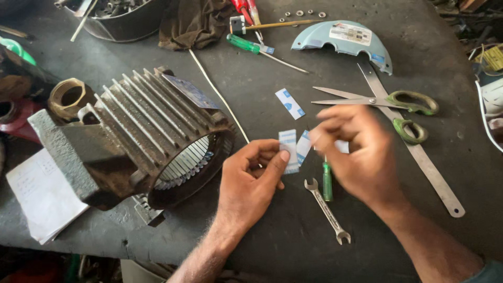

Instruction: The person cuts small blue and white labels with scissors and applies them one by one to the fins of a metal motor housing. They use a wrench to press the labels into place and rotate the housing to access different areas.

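Beside the motor housing (152, 136), both hands pinch paper strips (288, 149) (right hand (356, 152) blurred), left hand (251, 181) gripping

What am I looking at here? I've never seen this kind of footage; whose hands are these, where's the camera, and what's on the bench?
There is one picture, from a camera on the person's head, looking down at their own two bare hands over a dark workbench. The left hand pinches a small white-and-blue paper strip between thumb and fingers. The right hand is blurred; a second strip shows beside it, but whether it grips that I cannot tell. To the left lies a finned motor housing on its side. Near the hands lie a small open-ended spanner, a green-handled screwdriver, green-handled scissors, a steel ruler and another loose strip.
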